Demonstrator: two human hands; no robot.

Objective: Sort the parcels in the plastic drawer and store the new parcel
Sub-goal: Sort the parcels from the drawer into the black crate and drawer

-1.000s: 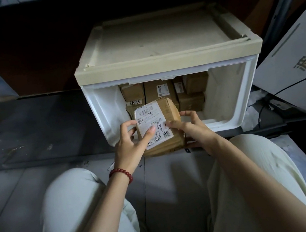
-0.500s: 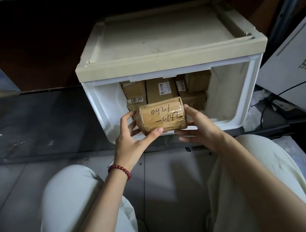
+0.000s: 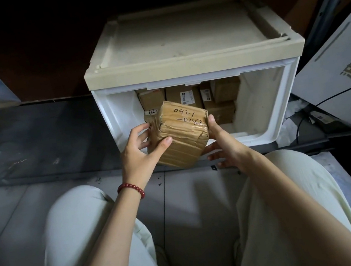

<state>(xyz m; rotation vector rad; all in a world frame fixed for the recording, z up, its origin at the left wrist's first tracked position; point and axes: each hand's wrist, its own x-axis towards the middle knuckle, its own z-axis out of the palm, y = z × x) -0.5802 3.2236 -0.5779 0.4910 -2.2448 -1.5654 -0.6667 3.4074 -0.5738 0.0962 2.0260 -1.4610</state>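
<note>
**Head view.** I am gripping the new parcel (image 3: 179, 132) in both hands, just above the near lip of the plastic drawer (image 3: 263, 96). My left hand (image 3: 137, 152) is pinching its left corner between fingers and thumb, and my right hand (image 3: 225, 145) is cupping its right side from beneath. Stored parcels (image 3: 217, 98) are standing along the far wall. My judgement is that the parcel wants levelling, with the handwritten number facing near, before sliding in on the near side of them.
</note>
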